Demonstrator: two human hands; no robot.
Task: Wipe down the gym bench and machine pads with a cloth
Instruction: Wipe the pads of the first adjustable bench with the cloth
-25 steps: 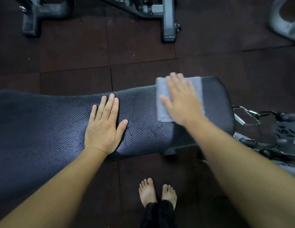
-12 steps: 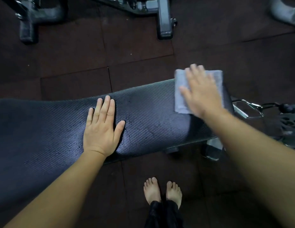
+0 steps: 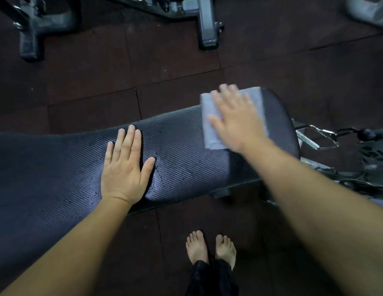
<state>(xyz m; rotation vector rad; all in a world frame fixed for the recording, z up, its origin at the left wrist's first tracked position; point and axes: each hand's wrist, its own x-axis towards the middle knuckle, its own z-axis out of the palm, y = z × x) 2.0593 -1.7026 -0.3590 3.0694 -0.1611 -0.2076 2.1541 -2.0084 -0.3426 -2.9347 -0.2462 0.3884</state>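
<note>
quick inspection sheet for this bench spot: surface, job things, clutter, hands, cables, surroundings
surface: bench pad, dark ribbed cover, small specks by the left hand
job's things: grey cloth, folded, flat on the pad's right end
clutter: nothing seen
grippers: left hand flat on the pad, fingers straight; right hand pressing the cloth, blurred
cables: dark cable with metal handle, right of the bench
surroundings: dark floor tiles; machine leg beyond; bare feet

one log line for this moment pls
step: wiping bench pad | right hand: flat on grey cloth, pressing it to pad near right end | left hand: flat on pad, bracing
</note>
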